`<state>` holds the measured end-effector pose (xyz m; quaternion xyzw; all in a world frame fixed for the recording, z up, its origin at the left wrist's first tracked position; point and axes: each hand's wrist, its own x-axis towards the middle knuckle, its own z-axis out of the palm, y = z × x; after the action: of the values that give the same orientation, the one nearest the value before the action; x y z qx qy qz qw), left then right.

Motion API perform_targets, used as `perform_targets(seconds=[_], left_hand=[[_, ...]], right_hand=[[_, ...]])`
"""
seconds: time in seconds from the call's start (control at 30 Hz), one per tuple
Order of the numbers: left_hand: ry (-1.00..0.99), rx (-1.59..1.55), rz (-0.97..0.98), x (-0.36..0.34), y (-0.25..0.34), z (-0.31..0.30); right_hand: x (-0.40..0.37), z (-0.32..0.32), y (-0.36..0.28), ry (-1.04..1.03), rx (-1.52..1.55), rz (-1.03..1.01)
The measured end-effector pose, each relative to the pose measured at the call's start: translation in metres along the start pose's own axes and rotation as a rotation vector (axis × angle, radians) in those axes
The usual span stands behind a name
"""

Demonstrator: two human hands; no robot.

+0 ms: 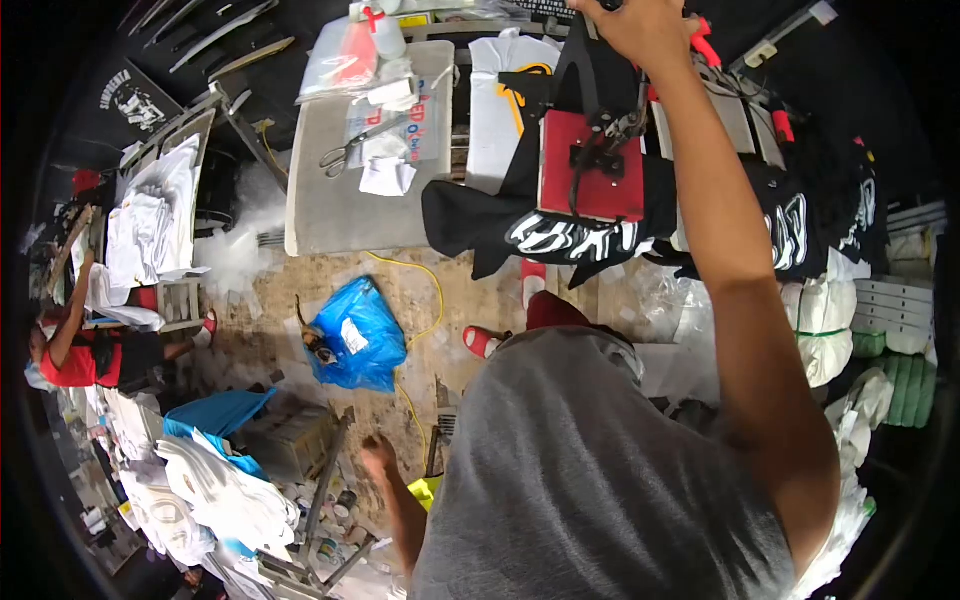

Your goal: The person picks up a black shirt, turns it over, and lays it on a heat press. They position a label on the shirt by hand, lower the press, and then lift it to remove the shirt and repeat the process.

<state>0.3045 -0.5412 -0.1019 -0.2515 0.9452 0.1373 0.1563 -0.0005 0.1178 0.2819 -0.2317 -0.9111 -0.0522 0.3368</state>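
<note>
My right hand [640, 30] is raised at the top of the view, closed around the handle of a heat press [590, 165] whose red plate sits below it. A black shirt with white lettering [560, 235] lies draped under the plate. My left hand [378, 458] hangs low beside my grey shirt, fingers loosely curled, holding nothing that I can see. It hovers above cluttered floor near a metal frame.
A grey table [330, 215] at the left of the press carries scissors [345, 155] and papers. A blue plastic bag [355, 340] and a yellow cord lie on the floor. Another person in red [75, 355] sits at far left among white garments. Stacked folded cloth stands at right.
</note>
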Motion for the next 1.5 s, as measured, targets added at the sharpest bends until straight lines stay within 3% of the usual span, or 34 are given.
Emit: perform_targets(seconds=[0.03,0.1,0.13,0.2,0.23,0.27,0.33,0.37,0.4,0.47,0.53,0.6,0.67,0.73,0.8,0.87,0.93,0.97,1.03,1.07,1.13,1.17,1.2,1.27,1.33,1.4,1.43,1.47,1.5], left_hand=[[0.012,-0.117,0.054,0.009,0.036,-0.005],[0.031,-0.331,0.196,0.056,0.071,0.035],[0.051,-0.229,0.439,0.052,0.133,0.016],[-0.025,-0.433,0.445,0.049,0.244,-0.008],[0.055,-0.362,0.56,0.049,0.291,-0.015],[-0.014,-0.4,0.461,0.055,0.33,-0.014],[-0.089,-0.655,0.513,0.046,0.418,-0.03],[-0.057,-0.657,0.618,0.058,0.445,-0.018],[-0.08,-0.669,0.653,0.054,0.48,-0.022],[-0.076,-0.623,0.778,0.041,0.541,-0.035],[-0.315,-0.886,0.755,0.045,0.579,-0.016],[-0.509,-0.819,0.676,0.031,0.614,-0.024],[-0.621,-0.849,0.656,0.028,0.633,-0.008],[-0.737,-0.878,0.636,0.023,0.642,0.007],[-0.889,-0.906,0.457,0.019,0.648,0.018],[-0.941,-0.858,0.335,0.002,0.662,-0.005],[-1.172,-1.103,0.063,0.0,0.668,-0.005],[-1.165,-1.106,0.05,0.002,0.667,0.001],[-1.099,-1.221,0.023,0.012,0.664,0.015],[-1.091,-1.227,0.014,0.016,0.667,0.017],[-0.875,-1.076,0.583,0.023,0.674,0.013],[-0.797,-0.906,0.453,0.023,0.686,-0.001],[-0.791,-0.909,0.442,0.019,0.681,-0.005],[-0.371,-0.588,0.917,0.014,0.675,-0.01],[-0.296,-0.521,0.983,0.002,0.642,-0.02],[-0.171,-0.371,1.334,-0.008,0.586,-0.015],[-0.171,-0.351,1.389,-0.017,0.56,-0.012],[-0.163,-0.33,1.437,-0.026,0.533,-0.01],[-0.339,-0.2,1.435,-0.034,0.506,-0.008]], right_hand=[[0.001,0.013,0.007,0.172,0.071,-0.046],[0.005,0.017,0.023,0.13,0.112,-0.096],[0.011,0.015,0.032,0.109,0.154,-0.161],[0.02,0.012,0.063,0.044,0.287,-0.202],[0.028,0.01,0.083,-0.053,0.355,-0.297],[0.036,0.01,0.101,-0.154,0.426,-0.39],[0.061,0.017,0.134,-0.252,0.6,-0.532],[0.078,0.025,0.154,-0.342,0.506,-0.622],[0.084,0.02,0.157,-0.424,0.398,-0.515],[0.09,0.003,0.152,-0.469,0.51,-0.437],[0.096,0.016,0.164,-0.447,0.526,-0.451],[0.084,0.028,0.169,-0.043,0.312,-0.408],[0.035,0.032,0.176,-0.058,0.4,-0.275],[-0.018,0.047,0.16,-0.092,0.689,-0.299],[-0.094,0.099,0.154,-0.373,0.968,0.023],[-0.153,0.146,0.148,-0.834,1.263,1.01],[-0.21,0.201,0.166,-0.959,1.65,1.591],[-0.22,0.216,0.176,-0.975,1.646,1.597],[-0.233,0.233,0.19,-1.108,1.88,1.05],[-0.227,0.238,0.188,-1.122,1.879,1.048],[-0.202,0.233,0.177,-0.853,1.916,1.422],[-0.18,0.223,0.167,-0.719,1.658,1.325],[-0.17,0.211,0.159,-0.734,1.658,1.325],[-0.163,0.184,0.148,-0.67,0.958,0.56],[-0.187,0.154,0.147,-0.594,0.892,0.378],[-0.231,0.123,0.154,-0.65,0.838,0.209],[-0.26,0.111,0.157,-0.685,0.809,0.144],[-0.286,0.094,0.158,-0.826,0.778,0.113],[-0.305,0.076,0.157,-0.966,0.753,0.063]])
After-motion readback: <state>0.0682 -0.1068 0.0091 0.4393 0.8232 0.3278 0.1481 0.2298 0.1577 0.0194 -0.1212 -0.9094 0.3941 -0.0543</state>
